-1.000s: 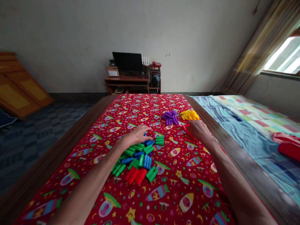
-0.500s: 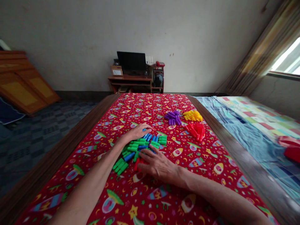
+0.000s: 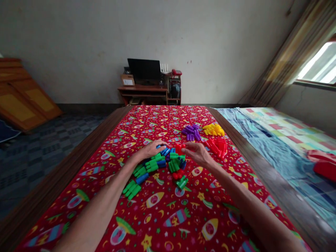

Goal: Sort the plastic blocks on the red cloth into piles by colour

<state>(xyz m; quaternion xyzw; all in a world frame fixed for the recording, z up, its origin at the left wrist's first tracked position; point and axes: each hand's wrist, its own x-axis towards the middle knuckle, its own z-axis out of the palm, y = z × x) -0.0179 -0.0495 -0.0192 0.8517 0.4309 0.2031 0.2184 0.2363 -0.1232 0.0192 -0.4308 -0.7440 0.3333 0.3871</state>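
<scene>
Fingers of the right hand (image 3: 198, 153) are pinched on a red block (image 3: 179, 148); the heap (image 3: 155, 162) is newly spread, better exposed; left hand (image 3: 152, 149) hold unclear.

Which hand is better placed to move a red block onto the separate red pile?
Probably the right hand: it is already at a red block and nearer the red pile. The left hand is farther away, beside blue blocks.

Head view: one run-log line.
left hand: at blue blocks; right hand: at red block; near: green blocks; beyond: purple pile, yellow pile
</scene>
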